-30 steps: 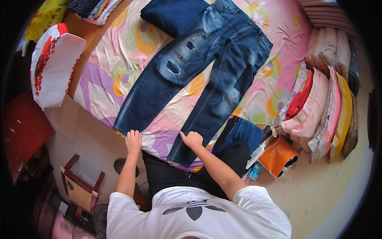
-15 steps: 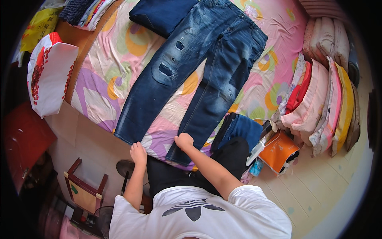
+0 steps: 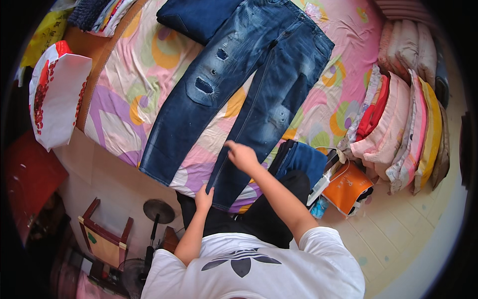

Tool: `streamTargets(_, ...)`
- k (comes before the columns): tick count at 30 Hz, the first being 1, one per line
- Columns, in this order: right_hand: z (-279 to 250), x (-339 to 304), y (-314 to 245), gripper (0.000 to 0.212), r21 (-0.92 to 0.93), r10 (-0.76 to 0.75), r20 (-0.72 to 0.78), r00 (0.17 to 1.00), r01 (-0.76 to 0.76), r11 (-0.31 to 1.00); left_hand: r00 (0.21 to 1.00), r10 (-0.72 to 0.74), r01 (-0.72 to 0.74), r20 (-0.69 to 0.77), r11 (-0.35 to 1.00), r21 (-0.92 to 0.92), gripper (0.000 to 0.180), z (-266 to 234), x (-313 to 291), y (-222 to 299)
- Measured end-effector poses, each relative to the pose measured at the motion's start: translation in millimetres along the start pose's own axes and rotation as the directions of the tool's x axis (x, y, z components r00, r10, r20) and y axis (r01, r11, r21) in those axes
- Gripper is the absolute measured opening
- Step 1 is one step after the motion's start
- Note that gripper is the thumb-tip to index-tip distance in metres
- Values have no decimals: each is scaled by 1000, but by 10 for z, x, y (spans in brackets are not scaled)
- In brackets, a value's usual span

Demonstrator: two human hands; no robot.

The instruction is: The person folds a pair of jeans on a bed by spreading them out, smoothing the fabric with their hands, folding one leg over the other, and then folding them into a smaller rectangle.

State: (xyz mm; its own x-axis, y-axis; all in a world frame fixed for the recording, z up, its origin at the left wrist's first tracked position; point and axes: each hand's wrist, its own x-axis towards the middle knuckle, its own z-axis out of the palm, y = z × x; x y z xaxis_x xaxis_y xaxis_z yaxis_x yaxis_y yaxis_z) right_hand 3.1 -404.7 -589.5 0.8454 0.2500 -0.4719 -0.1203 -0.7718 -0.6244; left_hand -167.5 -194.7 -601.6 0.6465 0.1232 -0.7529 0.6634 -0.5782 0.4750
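Blue ripped jeans (image 3: 199, 119) lie spread on the bed, waist toward the far right and hems toward me. My left hand (image 3: 203, 198) is closed on the inner corner of the right-hand leg's hem, thumb on top of the denim. Higher up the same leg, my right hand (image 3: 242, 157) has its fingers curled, with thumb and forefinger at the inner seam; the palm side is hidden. Beyond the left-hand leg rests a folded dark blue pair of jeans (image 3: 196, 20). More folded dark trousers (image 3: 301, 162) sit at the bed's near edge, right of my right hand.
Stacked folded bedding (image 3: 388, 119) stands on the right, near an orange bag (image 3: 348, 182). At the left are a white and red bag (image 3: 62, 99) and a pile of folded clothes (image 3: 107, 17). A wooden chair (image 3: 104, 234) and a fan (image 3: 158, 212) stand on the floor, lower left.
My left hand has left the left-hand leg's hem and moved right to the other leg's inner hem. My right hand has slid farther up the right-hand leg's inner edge.
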Motion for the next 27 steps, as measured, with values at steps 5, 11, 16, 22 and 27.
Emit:
streamTargets(5, -665, 792, 582, 39, -341, 35, -98, 995, -67, 938, 998, 17, -20, 64, 999, 43, 33, -2, -31, -215)
streamTargets(11, -298, 730, 507, 28, -402, -93, -222, 971, -4, 915, 999, -46, 40, 20, 973, 229, 45, 52, -141, -372)
streamTargets(16, 377, -46, 125, 36, -170, -61, -263, 963, 17, 985, 991, -134, 119, 3, 887, 446, 44, 57, -222, -224)
streamTargets(22, -112, -57, 309, 48, -109, -165, -337, 927, 136, 985, 994, 106, -51, -31, 684, 728, 34, -201, 20, 405)
streamTargets(27, -937, 558, 1490, 65, -378, 10, -532, 846, -248, 892, 788, 607, -484, -98, 711, 511, 34, -125, 1039, 1673)
